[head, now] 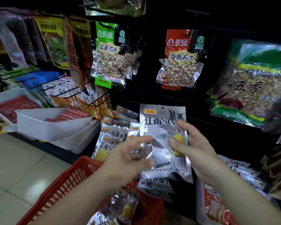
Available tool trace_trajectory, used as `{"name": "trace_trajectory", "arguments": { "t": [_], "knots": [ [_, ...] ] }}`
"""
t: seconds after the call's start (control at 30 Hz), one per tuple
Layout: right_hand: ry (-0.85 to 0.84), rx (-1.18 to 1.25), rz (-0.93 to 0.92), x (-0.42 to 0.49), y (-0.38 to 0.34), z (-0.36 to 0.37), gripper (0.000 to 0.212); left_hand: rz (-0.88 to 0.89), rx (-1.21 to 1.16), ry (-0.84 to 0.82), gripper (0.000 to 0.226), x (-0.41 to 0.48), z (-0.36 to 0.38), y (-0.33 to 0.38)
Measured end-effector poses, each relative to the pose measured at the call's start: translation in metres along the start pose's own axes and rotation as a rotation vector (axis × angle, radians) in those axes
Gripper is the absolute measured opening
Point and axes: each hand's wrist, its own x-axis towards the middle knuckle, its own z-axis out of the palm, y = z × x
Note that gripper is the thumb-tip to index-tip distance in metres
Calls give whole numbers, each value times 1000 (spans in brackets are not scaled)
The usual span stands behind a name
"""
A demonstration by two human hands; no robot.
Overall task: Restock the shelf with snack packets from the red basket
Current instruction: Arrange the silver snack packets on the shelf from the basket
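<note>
Red basket point(75, 181) sits low, below the left hand point(128, 155), keeping stock within reach. One silver snack packet point(162, 120) is held upright between both hands, likely to flatten it for the matching hung row point(110, 140) just beyond the left hand. The right hand point(199, 151) grips its right edge and the left pinches its crumpled left edge.

Left hand point(128, 158) and right hand point(195, 151) grip one silver packet point(164, 140); it fills the gap between them.

Straight above the hands: open dark shelf backing point(149, 70), flanked by green peanut bag point(107, 59) up-left and red peanut bag point(178, 60) up-right.

Left of left hand: hanging silver packets point(112, 137), close. Farther left, white trays point(55, 125) jut out; wire hooks point(96, 101) point outward above them.

Below the hands: red basket point(68, 181), top open, packets inside.

Right of right hand: bare dark shelf face point(234, 140). Up-right, large peanut bag point(256, 88) bulges forward. Low right, stacked packets point(243, 174).
</note>
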Motion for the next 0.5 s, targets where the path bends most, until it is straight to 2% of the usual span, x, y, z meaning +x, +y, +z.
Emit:
{"name": "trace_trajectory", "arguments": {
  "t": [0.07, 0.13, 0.23, 0.33, 0.43, 0.5],
  "knots": [
    [-203, -33, 66, -2, -2, -8, 92, 18, -45, 79, 62, 3, -3, 2],
    [-314, -93, 80, -4, 1, -10, 96, 22, -61, 104, 65, 5, -6, 1],
    [-258, -132, 64, -5, 4, -10, 89, 44, -99, 24, 76, 7, -5, -3],
    [-235, -306, 63, -6, 3, -9, 98, 65, -17, 41, 80, 8, -3, -7],
    [-183, -664, -98, -10, 1, -1, 101, 112, 218, 81, 80, 5, 0, -10],
    [-150, -617, -193, -11, 3, 5, 84, 221, 418, 93, 84, 2, 5, -12]
  ]
}}
